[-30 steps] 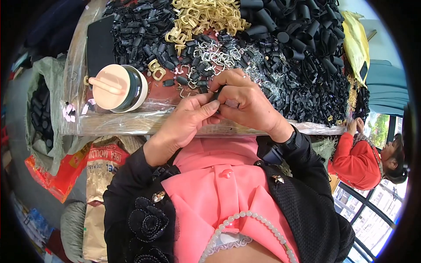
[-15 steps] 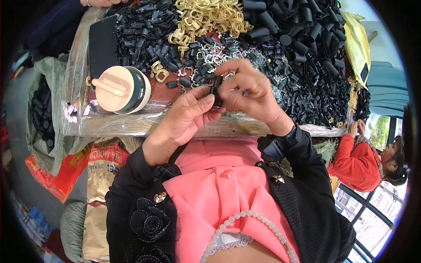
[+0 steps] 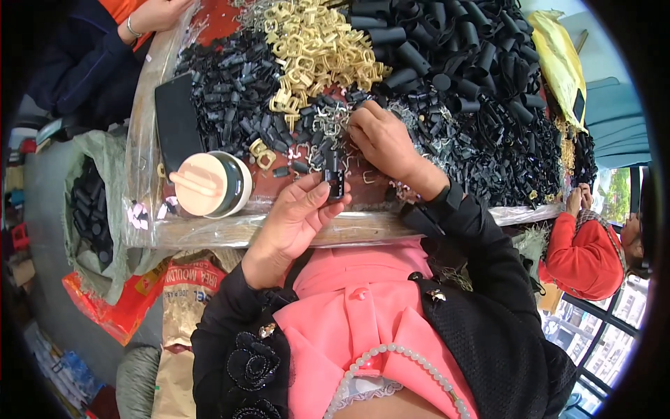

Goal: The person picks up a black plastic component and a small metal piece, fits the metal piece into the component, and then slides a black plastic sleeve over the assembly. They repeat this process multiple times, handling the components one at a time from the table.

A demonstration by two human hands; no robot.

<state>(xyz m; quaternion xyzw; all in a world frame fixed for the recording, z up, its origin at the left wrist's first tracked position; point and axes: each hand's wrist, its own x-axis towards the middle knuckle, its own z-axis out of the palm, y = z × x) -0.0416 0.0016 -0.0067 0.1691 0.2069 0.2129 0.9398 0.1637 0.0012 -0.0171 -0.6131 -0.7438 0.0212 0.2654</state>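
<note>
My left hand [image 3: 301,209] is closed around a small black plastic part [image 3: 335,184], with a narrow piece sticking up from its top and small openings along its side. The part is held just above the near edge of the table. Further out, my right hand [image 3: 385,140] has its fingers bent together at the heap of small silver metal clips [image 3: 328,120]. Its fingertips are partly hidden behind the knuckles, so I cannot see what they pinch. Small black pieces [image 3: 301,166] and one loose U-shaped wire clip lie between the two hands.
Beige plastic loops [image 3: 317,52], black tubular parts [image 3: 447,49] and small black pieces [image 3: 488,153] cover the table. On the left stand a lidded jar [image 3: 202,185] and a dark flat tablet-like object [image 3: 176,112]. Two other people sit at the table, far left and right.
My right hand has moved away from the black part in my left hand, out to the silver clips. My left hand keeps hold of the part. The view has shifted slightly.
</note>
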